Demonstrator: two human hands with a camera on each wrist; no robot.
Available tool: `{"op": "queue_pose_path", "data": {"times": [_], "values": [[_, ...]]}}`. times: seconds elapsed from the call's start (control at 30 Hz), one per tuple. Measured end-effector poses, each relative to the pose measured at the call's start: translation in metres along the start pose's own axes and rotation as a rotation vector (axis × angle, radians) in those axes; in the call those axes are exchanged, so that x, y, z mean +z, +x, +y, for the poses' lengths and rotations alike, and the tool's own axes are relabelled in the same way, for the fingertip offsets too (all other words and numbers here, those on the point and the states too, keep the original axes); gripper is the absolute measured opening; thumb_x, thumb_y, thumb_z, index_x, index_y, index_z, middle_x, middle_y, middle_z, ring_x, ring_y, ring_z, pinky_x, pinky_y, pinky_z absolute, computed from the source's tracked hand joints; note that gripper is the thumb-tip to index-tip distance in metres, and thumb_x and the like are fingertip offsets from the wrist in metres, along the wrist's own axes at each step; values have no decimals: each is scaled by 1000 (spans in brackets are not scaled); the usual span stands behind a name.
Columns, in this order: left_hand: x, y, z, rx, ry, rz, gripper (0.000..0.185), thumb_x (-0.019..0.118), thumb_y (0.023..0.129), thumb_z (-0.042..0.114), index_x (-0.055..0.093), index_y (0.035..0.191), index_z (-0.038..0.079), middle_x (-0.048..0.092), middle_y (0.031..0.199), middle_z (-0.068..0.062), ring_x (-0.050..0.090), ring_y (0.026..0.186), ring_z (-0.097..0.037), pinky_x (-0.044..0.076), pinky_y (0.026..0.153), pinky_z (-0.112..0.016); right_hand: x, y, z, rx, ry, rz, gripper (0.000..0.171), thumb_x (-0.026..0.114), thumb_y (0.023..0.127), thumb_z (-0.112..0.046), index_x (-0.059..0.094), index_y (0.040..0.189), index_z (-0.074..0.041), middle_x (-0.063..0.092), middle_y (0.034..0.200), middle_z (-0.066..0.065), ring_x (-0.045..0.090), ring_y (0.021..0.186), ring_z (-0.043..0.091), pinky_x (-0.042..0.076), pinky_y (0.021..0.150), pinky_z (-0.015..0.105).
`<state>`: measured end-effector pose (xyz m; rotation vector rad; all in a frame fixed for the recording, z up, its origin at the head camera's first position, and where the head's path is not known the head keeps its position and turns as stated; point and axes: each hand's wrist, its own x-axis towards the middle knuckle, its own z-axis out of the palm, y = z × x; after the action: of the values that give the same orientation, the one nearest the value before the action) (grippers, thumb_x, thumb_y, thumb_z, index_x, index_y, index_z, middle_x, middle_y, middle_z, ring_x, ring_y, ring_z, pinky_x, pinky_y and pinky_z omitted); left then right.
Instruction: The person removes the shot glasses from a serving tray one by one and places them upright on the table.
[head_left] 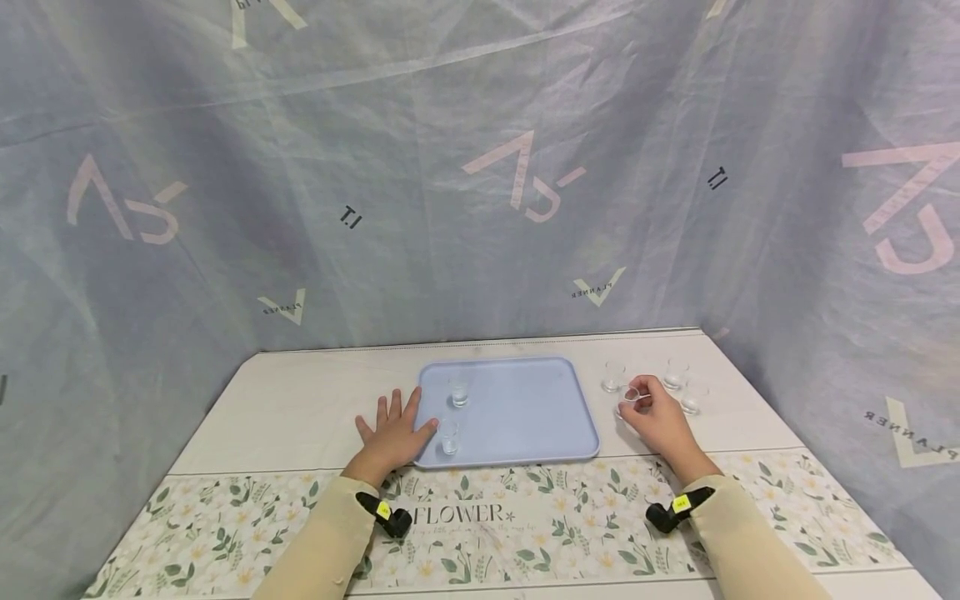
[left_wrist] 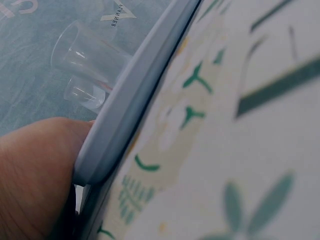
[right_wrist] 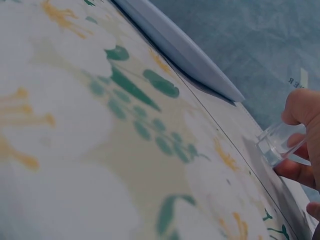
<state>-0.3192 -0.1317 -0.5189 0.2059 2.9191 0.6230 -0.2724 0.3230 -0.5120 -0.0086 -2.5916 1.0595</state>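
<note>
A pale blue tray (head_left: 525, 417) lies on the table with two small clear glasses (head_left: 459, 394) (head_left: 449, 439) standing in its left part. My left hand (head_left: 393, 433) rests flat on the table with straight fingers, its thumb against the tray's left rim (left_wrist: 125, 105). The two glasses (left_wrist: 82, 50) show behind that rim in the left wrist view. My right hand (head_left: 654, 412) grips another small clear glass (head_left: 630, 398) (right_wrist: 280, 145) just right of the tray, fingers curled round it.
Three more clear glasses (head_left: 613, 377) (head_left: 675, 375) (head_left: 693, 398) stand on the table right of the tray. A floral runner (head_left: 465, 517) lies along the near edge. Grey fabric walls close in the table on three sides.
</note>
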Motion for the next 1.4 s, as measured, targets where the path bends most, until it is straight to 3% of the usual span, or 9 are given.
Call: {"op": "queue_pose_path", "data": {"times": [0.3,0.57,0.77,0.97,1.23,1.4], "values": [[2,2,-3,11,0,11,81,40,101,62,7,165,24,-5,169,-18,-15,153,-41,-20,107,-74,-1,1,-3,-14,28,3,42,71,94,-21,47,123,-3,60,114,16,59,99,31,47,82,43],[4,4,-6,6,-6,4,82,41,101,61,7,165,23,-5,169,-18,-15,153,-42,-21,107,-74,1,13,-22,-115,47,192,45,74,90,-20,50,121,2,57,115,21,54,109,38,38,93,52],[3,2,-4,15,-13,13,81,42,102,59,8,165,21,-4,169,-19,-14,153,-42,-21,107,-74,13,29,-49,-220,78,232,48,77,86,-18,52,122,4,58,113,21,53,108,38,33,98,53],[3,1,-2,20,-5,19,81,41,102,61,9,165,22,-3,169,-19,-13,153,-42,-20,107,-74,34,41,-79,-263,123,196,47,78,85,-19,55,120,2,61,112,19,54,107,37,35,98,50],[8,5,-7,32,-19,30,83,39,100,66,8,165,23,-4,169,-17,-14,153,-42,-23,106,-73,73,57,-112,-271,275,41,48,79,84,-14,54,121,5,63,113,26,59,107,40,43,99,58],[8,6,-8,22,-7,18,84,37,99,68,6,165,24,-6,169,-17,-15,153,-41,-23,106,-72,98,59,-128,-235,331,-57,49,78,86,-16,53,124,1,61,120,23,60,112,38,45,98,58]]}}
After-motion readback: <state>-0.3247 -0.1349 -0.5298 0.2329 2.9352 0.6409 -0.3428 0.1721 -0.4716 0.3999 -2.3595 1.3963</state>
